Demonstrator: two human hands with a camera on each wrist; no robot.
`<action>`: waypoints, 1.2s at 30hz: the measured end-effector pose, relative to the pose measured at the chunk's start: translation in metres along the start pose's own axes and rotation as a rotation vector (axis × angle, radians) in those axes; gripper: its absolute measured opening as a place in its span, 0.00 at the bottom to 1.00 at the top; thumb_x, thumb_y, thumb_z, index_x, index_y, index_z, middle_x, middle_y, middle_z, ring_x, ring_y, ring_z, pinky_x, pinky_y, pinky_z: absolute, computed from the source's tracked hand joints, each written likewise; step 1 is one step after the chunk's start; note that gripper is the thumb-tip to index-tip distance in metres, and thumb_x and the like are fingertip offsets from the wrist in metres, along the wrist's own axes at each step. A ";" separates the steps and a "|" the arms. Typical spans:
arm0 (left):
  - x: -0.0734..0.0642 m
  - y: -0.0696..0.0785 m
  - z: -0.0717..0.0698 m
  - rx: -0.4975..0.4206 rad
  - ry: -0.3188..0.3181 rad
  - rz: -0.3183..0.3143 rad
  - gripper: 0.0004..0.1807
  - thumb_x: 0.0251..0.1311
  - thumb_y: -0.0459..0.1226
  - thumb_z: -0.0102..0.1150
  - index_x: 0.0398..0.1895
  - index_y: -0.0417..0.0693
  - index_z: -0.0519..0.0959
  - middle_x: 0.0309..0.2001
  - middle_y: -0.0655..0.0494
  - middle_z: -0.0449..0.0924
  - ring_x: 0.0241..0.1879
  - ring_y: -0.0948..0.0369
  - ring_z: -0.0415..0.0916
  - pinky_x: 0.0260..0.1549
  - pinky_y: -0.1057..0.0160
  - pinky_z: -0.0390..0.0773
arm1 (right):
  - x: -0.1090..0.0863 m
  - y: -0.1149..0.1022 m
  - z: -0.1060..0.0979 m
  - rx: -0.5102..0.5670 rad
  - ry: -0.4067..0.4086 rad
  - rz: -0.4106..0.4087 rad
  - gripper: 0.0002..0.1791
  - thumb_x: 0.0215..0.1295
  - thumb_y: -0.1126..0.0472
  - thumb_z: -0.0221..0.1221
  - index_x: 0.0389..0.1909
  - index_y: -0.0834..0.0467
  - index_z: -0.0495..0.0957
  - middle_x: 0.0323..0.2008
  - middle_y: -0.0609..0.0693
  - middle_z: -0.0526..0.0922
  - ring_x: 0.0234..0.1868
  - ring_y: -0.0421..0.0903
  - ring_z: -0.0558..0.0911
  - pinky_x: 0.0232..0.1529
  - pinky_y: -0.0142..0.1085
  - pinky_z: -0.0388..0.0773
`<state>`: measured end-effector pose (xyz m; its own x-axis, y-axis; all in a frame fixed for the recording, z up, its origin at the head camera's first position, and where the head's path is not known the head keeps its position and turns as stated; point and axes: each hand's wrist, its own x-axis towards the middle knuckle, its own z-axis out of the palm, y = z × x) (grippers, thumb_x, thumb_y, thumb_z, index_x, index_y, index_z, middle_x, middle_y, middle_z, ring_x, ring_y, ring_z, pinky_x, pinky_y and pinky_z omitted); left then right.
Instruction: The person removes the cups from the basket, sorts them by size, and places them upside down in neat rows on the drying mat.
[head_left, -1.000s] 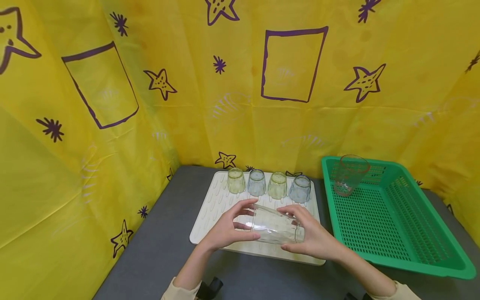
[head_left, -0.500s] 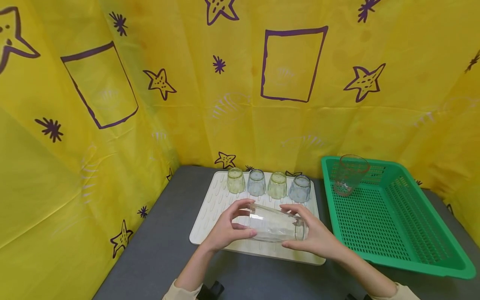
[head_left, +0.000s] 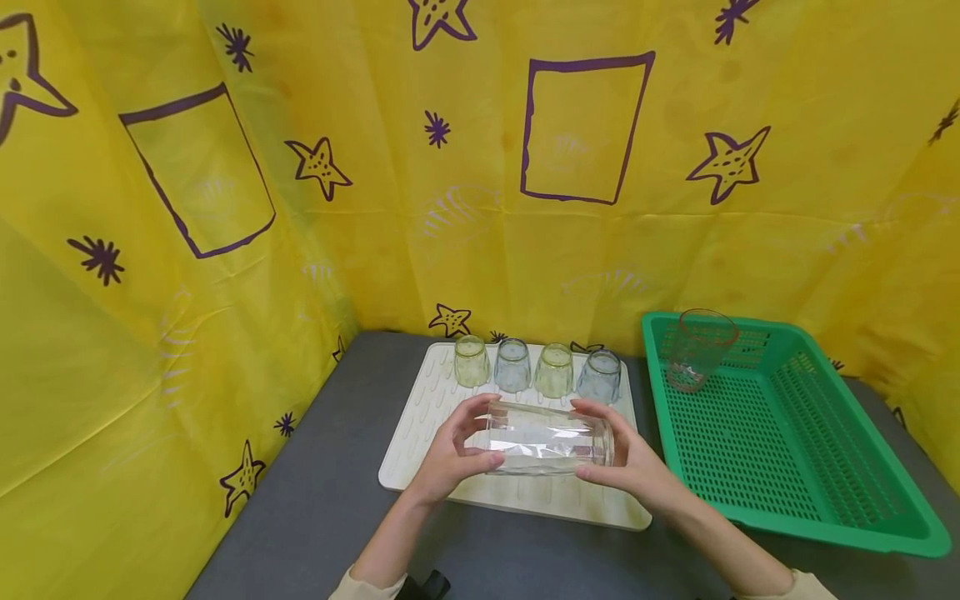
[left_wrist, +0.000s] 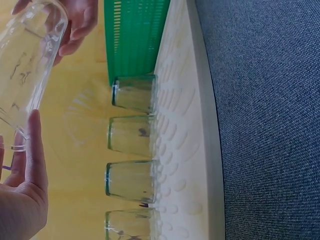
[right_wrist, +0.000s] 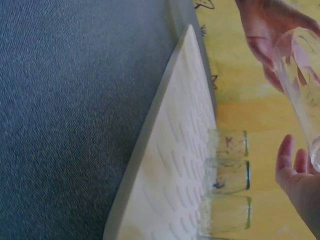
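A tall clear drinking glass (head_left: 547, 439) lies sideways in the air between my two hands, over the front part of a white ridged drying mat (head_left: 431, 454). My left hand (head_left: 453, 450) grips one end, thumb in front and fingers behind. At the other end my right hand (head_left: 630, 462) holds it the same way. Both wrist views show the glass (left_wrist: 25, 65) well above the mat, with fingers curved about its ends. Along the mat's back edge stand several short tumblers upside down, among them a yellow-green tumbler (head_left: 472, 362) and a bluish tumbler (head_left: 600, 377).
To the right of the mat sits a green plastic basket (head_left: 847, 450), its near rim reaching toward the front. A pink-tinted tall glass (head_left: 697, 354) leans in its back left corner. A yellow patterned cloth (head_left: 375, 233) hangs behind and at the sides of the grey table (head_left: 300, 508).
The held glass has turned from slanting down to the right to nearly level. Both hands still grip it; the right hand has shifted slightly right and up. Tumblers and basket are unmoved.
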<state>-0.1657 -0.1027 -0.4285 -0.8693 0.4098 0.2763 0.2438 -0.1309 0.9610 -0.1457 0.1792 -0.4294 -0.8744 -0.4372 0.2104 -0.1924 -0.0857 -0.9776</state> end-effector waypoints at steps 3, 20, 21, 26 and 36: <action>-0.001 -0.001 0.000 -0.013 0.007 -0.004 0.38 0.53 0.37 0.69 0.67 0.41 0.64 0.59 0.44 0.69 0.59 0.39 0.64 0.45 0.57 0.79 | -0.001 0.000 0.002 0.043 -0.007 0.009 0.40 0.59 0.72 0.63 0.71 0.60 0.56 0.67 0.62 0.56 0.58 0.44 0.73 0.48 0.40 0.79; -0.003 0.000 -0.002 -0.029 0.012 -0.047 0.37 0.53 0.36 0.67 0.68 0.45 0.65 0.60 0.44 0.67 0.59 0.37 0.62 0.43 0.58 0.79 | 0.000 0.003 0.007 0.117 0.017 -0.003 0.32 0.60 0.74 0.60 0.65 0.60 0.63 0.62 0.60 0.63 0.53 0.55 0.77 0.49 0.40 0.79; -0.003 0.000 -0.003 -0.027 0.013 -0.049 0.37 0.54 0.36 0.67 0.68 0.46 0.65 0.61 0.44 0.68 0.60 0.37 0.62 0.45 0.57 0.78 | 0.000 0.003 0.008 0.116 0.022 -0.005 0.32 0.60 0.75 0.61 0.65 0.61 0.63 0.62 0.61 0.63 0.53 0.55 0.77 0.49 0.40 0.79; -0.003 0.000 -0.005 -0.030 0.006 -0.065 0.38 0.54 0.36 0.67 0.69 0.48 0.64 0.63 0.45 0.66 0.62 0.41 0.60 0.50 0.56 0.76 | 0.002 0.005 0.011 0.107 0.060 -0.020 0.33 0.58 0.74 0.62 0.64 0.63 0.64 0.62 0.66 0.63 0.56 0.50 0.76 0.51 0.41 0.78; -0.007 -0.006 -0.025 0.067 0.127 -0.037 0.28 0.66 0.34 0.54 0.69 0.39 0.63 0.66 0.40 0.66 0.66 0.44 0.62 0.58 0.64 0.69 | 0.013 -0.001 0.018 0.053 0.133 0.024 0.35 0.56 0.72 0.66 0.64 0.64 0.64 0.62 0.64 0.65 0.56 0.53 0.77 0.48 0.43 0.80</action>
<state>-0.1717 -0.1274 -0.4368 -0.9248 0.2948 0.2403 0.2346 -0.0552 0.9705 -0.1489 0.1572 -0.4258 -0.9304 -0.3176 0.1827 -0.1497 -0.1253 -0.9807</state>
